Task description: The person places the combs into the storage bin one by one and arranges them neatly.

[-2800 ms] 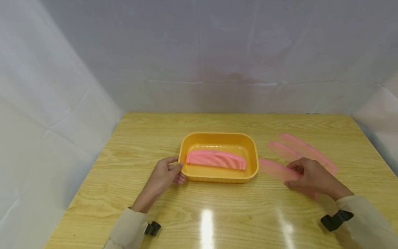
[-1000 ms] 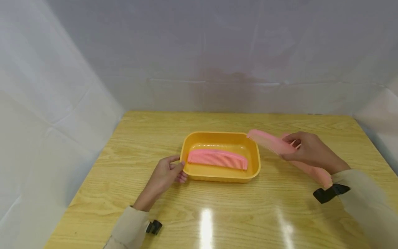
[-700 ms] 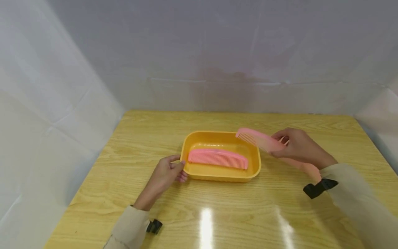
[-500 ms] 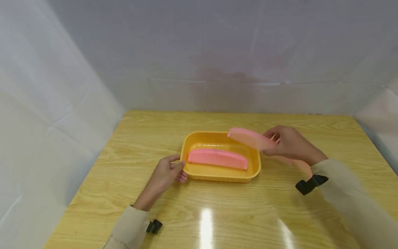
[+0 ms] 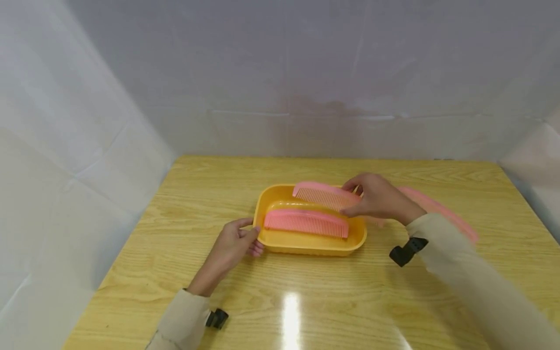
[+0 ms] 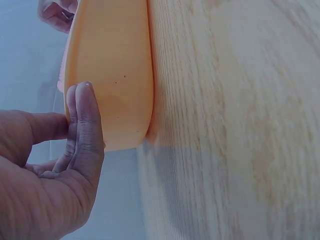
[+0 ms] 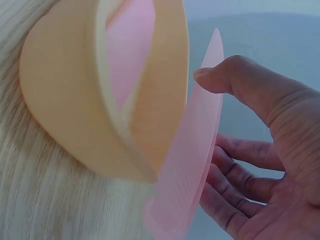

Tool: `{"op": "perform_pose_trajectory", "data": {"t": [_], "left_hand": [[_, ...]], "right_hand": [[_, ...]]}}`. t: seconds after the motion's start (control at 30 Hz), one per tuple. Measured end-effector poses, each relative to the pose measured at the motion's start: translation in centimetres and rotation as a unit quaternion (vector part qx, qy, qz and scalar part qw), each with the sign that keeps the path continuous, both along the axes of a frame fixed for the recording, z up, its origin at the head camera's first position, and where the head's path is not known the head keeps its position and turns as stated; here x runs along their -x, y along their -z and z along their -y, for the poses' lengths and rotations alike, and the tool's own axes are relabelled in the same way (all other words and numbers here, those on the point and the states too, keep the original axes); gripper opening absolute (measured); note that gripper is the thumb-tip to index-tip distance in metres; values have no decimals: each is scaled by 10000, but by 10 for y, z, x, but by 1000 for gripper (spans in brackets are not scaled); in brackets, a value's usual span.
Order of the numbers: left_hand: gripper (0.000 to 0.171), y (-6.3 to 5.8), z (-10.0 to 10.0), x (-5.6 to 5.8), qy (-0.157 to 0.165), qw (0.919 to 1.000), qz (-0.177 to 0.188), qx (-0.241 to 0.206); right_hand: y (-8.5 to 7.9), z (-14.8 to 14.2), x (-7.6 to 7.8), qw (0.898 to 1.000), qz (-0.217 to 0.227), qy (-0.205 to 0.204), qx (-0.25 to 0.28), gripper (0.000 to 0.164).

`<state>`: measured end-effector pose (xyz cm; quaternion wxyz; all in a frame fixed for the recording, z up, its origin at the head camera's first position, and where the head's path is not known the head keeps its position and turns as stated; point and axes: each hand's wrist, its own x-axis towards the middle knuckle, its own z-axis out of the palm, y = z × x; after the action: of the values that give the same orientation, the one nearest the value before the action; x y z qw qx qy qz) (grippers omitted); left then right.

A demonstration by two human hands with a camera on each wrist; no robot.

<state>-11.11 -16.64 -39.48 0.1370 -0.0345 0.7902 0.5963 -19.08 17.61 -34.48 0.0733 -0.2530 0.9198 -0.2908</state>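
Observation:
A yellow rectangular basin (image 5: 306, 252) stands on the wooden table, with a pink comb (image 5: 306, 223) lying inside, teeth toward me. My left hand (image 5: 234, 245) holds the basin's left end; in the left wrist view thumb and fingers close on its rim (image 6: 70, 55). Above the back right part of the basin, my right hand (image 5: 374, 197) pinches a second pink comb (image 5: 323, 195) at its right part. The right wrist view shows the thumb on one face of this comb (image 7: 192, 135) and the other fingers behind it, alongside the basin's rim.
Another pink comb (image 5: 444, 211) lies on the table to the right, partly hidden by my right forearm. The wooden table (image 5: 271, 301) is bordered by pale hanging sheets (image 5: 245, 131) at the back and sides. Black straps with camera mounts (image 5: 408, 251) sit on both wrists.
My right hand has picked up the comb from the table on the right and carried it left, over the basin. The left hand stays at the basin's left end.

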Motion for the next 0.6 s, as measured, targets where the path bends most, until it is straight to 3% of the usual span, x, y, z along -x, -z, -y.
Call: {"op": "perform_pose_trajectory", "data": {"t": [0.6], "left_hand": [[39,0,1,-1,49,10000,9,-27]], "right_hand": [[9,45,5,9988,286,-387,4,52]]}}
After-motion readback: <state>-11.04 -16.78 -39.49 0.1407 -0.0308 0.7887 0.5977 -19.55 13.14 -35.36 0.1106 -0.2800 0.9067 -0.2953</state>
